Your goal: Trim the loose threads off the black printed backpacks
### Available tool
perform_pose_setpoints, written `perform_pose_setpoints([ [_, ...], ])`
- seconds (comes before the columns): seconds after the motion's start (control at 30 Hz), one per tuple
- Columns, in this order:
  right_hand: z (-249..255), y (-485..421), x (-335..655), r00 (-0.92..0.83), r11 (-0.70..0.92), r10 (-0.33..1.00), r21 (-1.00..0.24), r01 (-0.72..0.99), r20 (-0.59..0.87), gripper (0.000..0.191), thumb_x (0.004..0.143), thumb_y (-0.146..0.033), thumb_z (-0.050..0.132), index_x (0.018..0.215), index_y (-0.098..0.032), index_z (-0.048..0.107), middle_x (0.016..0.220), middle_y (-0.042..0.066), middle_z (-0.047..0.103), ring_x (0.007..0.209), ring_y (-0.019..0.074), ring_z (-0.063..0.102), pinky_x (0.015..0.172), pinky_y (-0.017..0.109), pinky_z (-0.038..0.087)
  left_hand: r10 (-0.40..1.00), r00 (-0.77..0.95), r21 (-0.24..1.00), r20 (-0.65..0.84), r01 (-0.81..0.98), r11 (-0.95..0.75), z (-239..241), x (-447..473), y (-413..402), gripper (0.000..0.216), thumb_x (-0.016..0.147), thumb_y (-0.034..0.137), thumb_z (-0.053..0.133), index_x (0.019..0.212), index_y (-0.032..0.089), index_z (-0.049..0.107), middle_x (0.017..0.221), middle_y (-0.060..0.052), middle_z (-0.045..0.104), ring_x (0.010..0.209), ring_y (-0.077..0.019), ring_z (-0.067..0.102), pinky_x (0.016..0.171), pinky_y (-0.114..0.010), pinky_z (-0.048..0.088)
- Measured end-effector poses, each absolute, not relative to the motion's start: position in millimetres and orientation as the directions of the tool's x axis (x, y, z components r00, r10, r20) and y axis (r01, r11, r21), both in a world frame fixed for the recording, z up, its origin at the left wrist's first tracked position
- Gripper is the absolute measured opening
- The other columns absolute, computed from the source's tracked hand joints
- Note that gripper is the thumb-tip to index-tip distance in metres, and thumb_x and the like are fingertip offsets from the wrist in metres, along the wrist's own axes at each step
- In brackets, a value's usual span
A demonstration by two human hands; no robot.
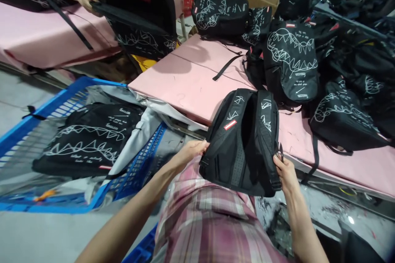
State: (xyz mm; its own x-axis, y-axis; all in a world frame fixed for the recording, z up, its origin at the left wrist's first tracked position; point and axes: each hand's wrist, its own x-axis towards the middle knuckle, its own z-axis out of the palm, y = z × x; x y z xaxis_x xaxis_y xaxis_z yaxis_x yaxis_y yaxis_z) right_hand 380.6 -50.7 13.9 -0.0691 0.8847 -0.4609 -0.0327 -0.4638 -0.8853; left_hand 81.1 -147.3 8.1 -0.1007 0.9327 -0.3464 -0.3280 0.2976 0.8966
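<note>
A black backpack (239,144) with white scribble prints and a small red-and-white label tilts over the near table edge, its shoulder straps facing up. My left hand (195,149) is closed on its left side. On the opposite side my right hand (284,168) grips the backpack's edge. A small pair of dark thread snips (280,152) pokes up by the right hand's fingers; how they are held is partly hidden. Just beyond lies another black backpack (291,61) with white line drawings.
A pink-covered table (185,80) carries several more black backpacks (220,12). On my left stands a blue plastic crate (74,84) with a printed backpack (89,139) inside. At the upper left, another person's hand (84,0) touches an open black backpack (138,8).
</note>
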Motion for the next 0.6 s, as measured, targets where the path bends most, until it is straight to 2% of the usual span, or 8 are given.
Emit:
perform_pose_setpoints([
  [0.2,14,-37,373,-0.097,-0.376,0.922,-0.926,0.011,-0.376,0.035,0.053,-0.038,0.080,0.060,-0.016,0.054,0.042,-0.010,0.035,0.035,0.0022,0.021,0.034,0.019,0.016,0.909,-0.112,0.850,-0.402,-0.414,0.325,7,76,-144,0.022,0.064,0.038,0.068,0.060,0.017,0.067,0.055,-0.004,0.063,0.061,-0.0210,0.058,0.056,-0.027,0.042],
  [0.37,15,3,364,-0.057,-0.347,0.937,-0.936,-0.058,-0.344,0.036,0.051,-0.037,0.080,0.063,-0.017,0.053,0.043,-0.011,0.033,0.035,0.0014,0.016,0.033,0.019,0.011,0.897,-0.150,0.888,-0.416,-0.282,0.364,-3,64,-127,0.025,0.062,0.042,0.068,0.063,0.017,0.067,0.064,-0.004,0.067,0.069,-0.0237,0.060,0.062,-0.029,0.045],
  [0.47,17,42,363,-0.038,-0.403,0.915,-0.898,-0.175,-0.403,0.040,0.047,-0.038,0.081,0.055,-0.018,0.047,0.038,-0.012,0.025,0.034,0.0017,0.013,0.032,0.018,0.010,0.882,-0.292,0.929,-0.370,-0.151,0.339,-7,50,-90,0.033,0.057,0.045,0.070,0.074,0.016,0.070,0.077,-0.008,0.070,0.075,-0.0250,0.061,0.069,-0.032,0.046],
  [0.6,15,93,368,-0.243,-0.529,0.849,-0.774,-0.349,-0.470,0.038,0.052,-0.039,0.079,0.057,-0.018,0.047,0.037,-0.013,0.022,0.034,0.0020,0.011,0.030,0.015,0.015,0.877,-0.440,0.981,-0.193,-0.052,0.189,5,41,-7,0.040,0.060,0.045,0.069,0.088,0.017,0.068,0.093,-0.011,0.069,0.092,-0.0256,0.061,0.081,-0.033,0.045],
])
